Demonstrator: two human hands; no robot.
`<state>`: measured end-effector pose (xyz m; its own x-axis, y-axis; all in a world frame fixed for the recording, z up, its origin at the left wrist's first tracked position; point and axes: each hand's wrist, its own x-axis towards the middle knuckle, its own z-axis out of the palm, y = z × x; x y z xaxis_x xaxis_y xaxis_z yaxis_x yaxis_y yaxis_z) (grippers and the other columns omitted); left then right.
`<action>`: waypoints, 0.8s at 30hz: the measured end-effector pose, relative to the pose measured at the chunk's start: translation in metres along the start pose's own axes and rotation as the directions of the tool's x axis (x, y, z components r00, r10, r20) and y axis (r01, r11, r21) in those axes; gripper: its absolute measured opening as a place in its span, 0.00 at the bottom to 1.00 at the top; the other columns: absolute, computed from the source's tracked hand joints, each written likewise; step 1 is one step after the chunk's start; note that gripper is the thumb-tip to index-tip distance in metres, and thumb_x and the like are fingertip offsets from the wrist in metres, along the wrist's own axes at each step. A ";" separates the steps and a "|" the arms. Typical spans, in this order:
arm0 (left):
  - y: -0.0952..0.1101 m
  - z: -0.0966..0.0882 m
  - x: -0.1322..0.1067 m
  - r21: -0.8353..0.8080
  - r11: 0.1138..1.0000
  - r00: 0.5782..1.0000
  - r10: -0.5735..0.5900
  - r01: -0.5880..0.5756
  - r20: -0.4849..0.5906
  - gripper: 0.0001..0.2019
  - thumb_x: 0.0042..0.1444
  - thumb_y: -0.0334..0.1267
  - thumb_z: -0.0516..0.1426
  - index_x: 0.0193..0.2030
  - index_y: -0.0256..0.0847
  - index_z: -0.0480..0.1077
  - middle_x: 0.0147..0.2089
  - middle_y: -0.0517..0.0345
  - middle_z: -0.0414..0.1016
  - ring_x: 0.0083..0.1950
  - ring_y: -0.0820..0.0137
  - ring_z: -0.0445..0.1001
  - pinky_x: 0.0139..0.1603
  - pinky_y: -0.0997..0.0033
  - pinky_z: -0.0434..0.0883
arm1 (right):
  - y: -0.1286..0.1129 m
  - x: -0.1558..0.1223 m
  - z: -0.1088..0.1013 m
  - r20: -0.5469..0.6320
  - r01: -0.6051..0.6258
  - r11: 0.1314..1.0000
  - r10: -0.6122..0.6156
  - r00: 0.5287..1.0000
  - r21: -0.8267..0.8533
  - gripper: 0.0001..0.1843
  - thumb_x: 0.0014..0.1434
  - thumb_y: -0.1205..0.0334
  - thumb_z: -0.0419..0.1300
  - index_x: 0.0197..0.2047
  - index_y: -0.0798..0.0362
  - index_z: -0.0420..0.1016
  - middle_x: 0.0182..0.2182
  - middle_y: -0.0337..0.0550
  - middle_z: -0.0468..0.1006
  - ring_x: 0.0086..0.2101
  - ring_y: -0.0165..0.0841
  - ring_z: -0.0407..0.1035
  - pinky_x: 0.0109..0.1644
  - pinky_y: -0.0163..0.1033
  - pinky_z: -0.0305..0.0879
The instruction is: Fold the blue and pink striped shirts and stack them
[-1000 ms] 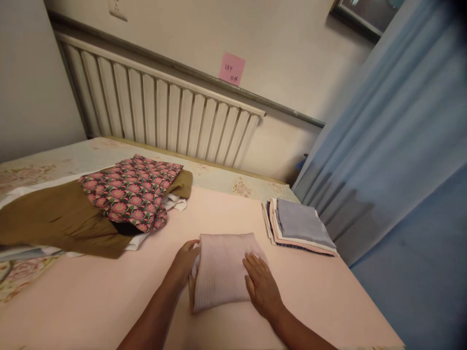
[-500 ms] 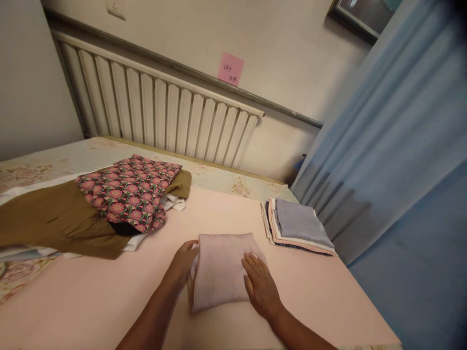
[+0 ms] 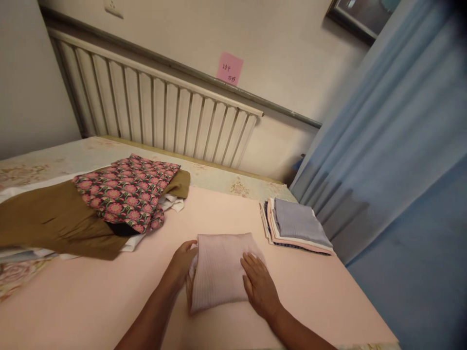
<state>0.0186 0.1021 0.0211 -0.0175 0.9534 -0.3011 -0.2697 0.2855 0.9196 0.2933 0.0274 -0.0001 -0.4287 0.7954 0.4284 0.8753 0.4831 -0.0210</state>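
A pale pinkish-lilac garment [image 3: 222, 272] with fine ribbed texture lies folded into a rough rectangle in front of me. My left hand [image 3: 183, 262] grips the fold at its left edge; the fingertips are partly hidden by the cloth. Flat on the right part of the garment rests my right hand [image 3: 260, 284], its fingers stretched out. Both hands touch the garment, which lies on a pink sheet [image 3: 109, 301].
To the left is a loose heap with a pink-flowered dark cloth [image 3: 127, 189] over a brown garment [image 3: 47, 218]. A stack of folded clothes [image 3: 301, 221], grey-blue on top, sits at right. Behind are a radiator [image 3: 156, 107] and a blue curtain [image 3: 394, 146].
The whole view has shifted very slightly. Both hands and the garment keep the same positions relative to each other.
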 end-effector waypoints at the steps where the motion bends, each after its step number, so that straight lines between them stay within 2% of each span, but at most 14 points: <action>1: -0.001 0.000 0.000 -0.006 1.000 1.000 0.002 -0.002 0.005 0.16 0.51 0.34 0.56 0.48 0.35 0.69 0.44 0.49 0.79 0.39 0.67 0.78 0.38 0.72 0.72 | 0.000 0.000 0.000 0.001 -0.002 1.000 0.002 1.000 0.000 0.28 0.65 0.68 0.48 0.67 0.50 0.56 0.64 0.46 0.62 0.65 0.40 0.51 0.65 0.57 0.55; 4: -0.001 -0.001 0.000 -0.005 1.000 1.000 0.014 -0.014 0.009 0.17 0.51 0.34 0.56 0.48 0.35 0.69 0.45 0.48 0.79 0.41 0.67 0.78 0.39 0.72 0.72 | 0.000 0.001 0.000 0.011 -0.008 1.000 0.008 1.000 -0.001 0.27 0.65 0.68 0.48 0.67 0.50 0.56 0.64 0.46 0.61 0.65 0.40 0.51 0.65 0.56 0.56; 10: 0.000 0.000 0.000 0.008 1.000 1.000 0.004 -0.004 0.011 0.18 0.51 0.35 0.57 0.49 0.35 0.69 0.43 0.50 0.79 0.36 0.68 0.78 0.37 0.71 0.72 | 0.001 0.000 0.002 0.000 -0.008 1.000 0.008 1.000 -0.005 0.27 0.65 0.67 0.48 0.67 0.49 0.56 0.64 0.46 0.61 0.65 0.40 0.51 0.65 0.56 0.56; 15: 0.001 0.000 -0.003 0.000 1.000 1.000 0.008 -0.008 0.019 0.19 0.50 0.36 0.57 0.50 0.35 0.69 0.43 0.49 0.79 0.38 0.67 0.78 0.37 0.71 0.72 | 0.000 -0.001 0.001 0.021 -0.015 1.000 0.015 1.000 -0.012 0.27 0.65 0.68 0.48 0.67 0.50 0.56 0.64 0.46 0.61 0.65 0.39 0.50 0.66 0.56 0.55; 21: -0.006 -0.006 -0.013 -0.032 0.997 0.993 0.078 -0.075 0.090 0.29 0.48 0.49 0.61 0.55 0.35 0.67 0.50 0.45 0.77 0.45 0.62 0.78 0.44 0.67 0.72 | 0.000 0.001 -0.001 -0.001 -0.014 1.000 0.014 1.000 0.005 0.27 0.64 0.68 0.48 0.66 0.51 0.58 0.64 0.46 0.62 0.65 0.40 0.51 0.66 0.56 0.55; 24: -0.011 -0.009 -0.021 -0.046 0.994 0.989 0.100 -0.096 0.109 0.32 0.48 0.52 0.61 0.56 0.36 0.66 0.52 0.44 0.76 0.48 0.61 0.77 0.49 0.65 0.71 | -0.001 0.001 -0.001 -0.021 -0.013 1.000 0.014 1.000 0.018 0.26 0.64 0.68 0.49 0.65 0.51 0.59 0.63 0.47 0.63 0.64 0.40 0.52 0.65 0.56 0.56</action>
<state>0.0127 0.0782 0.0152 0.0608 0.9822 -0.1779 -0.3109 0.1881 0.9317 0.2924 0.0275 0.0018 -0.4117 0.7941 0.4470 0.8770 0.4786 -0.0426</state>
